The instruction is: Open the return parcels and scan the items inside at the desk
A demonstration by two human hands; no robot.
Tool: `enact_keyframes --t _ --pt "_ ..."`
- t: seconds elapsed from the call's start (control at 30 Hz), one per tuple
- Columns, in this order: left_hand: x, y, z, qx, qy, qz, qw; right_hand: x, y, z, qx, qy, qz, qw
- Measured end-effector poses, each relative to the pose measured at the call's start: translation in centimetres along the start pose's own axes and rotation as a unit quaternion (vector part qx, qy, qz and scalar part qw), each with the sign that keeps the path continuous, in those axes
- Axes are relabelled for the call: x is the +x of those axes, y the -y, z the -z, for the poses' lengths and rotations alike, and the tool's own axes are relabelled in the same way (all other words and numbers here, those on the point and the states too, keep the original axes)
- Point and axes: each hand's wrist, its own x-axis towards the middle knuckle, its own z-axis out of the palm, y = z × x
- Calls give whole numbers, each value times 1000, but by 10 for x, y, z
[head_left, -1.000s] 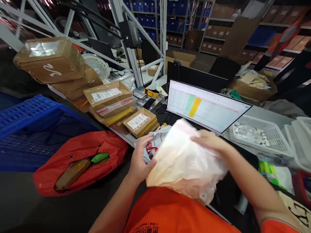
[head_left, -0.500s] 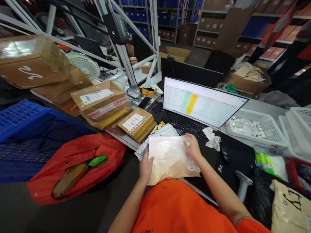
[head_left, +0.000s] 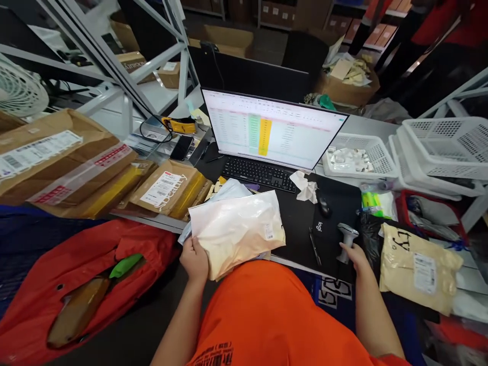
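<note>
Orange shirt; cream mailer; black desk mat; red bag.

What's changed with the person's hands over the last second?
The right hand let go of the white plastic mailer and moved right to take the handheld barcode scanner. The left hand kept hold of the mailer. The keyboard and mouse stayed put.

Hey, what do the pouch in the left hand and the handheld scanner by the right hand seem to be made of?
The pouch looks like thin, glossy plastic film, judging by its soft creases and sheen. The handheld scanner looks like rigid grey moulded plastic with a dull finish, though the picture can't fully settle that.
</note>
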Motion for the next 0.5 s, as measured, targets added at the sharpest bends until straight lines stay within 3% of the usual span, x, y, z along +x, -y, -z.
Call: enact_keyframes --t 0.1,0.2,0.4,0.5 --pt "-2 -9 5 2 22 14 1000 3 7 -7 105 85 -21 991" --pt "-5 -13 11 12 21 6 1000 -12 22 -3 171 158 -19 972" --pt "-8 -10 18 38 17 2 999 -116 75 6 191 385 52 901" --pt "-9 -8 19 36 11 6 999 -157 100 -3 148 431 88 886"
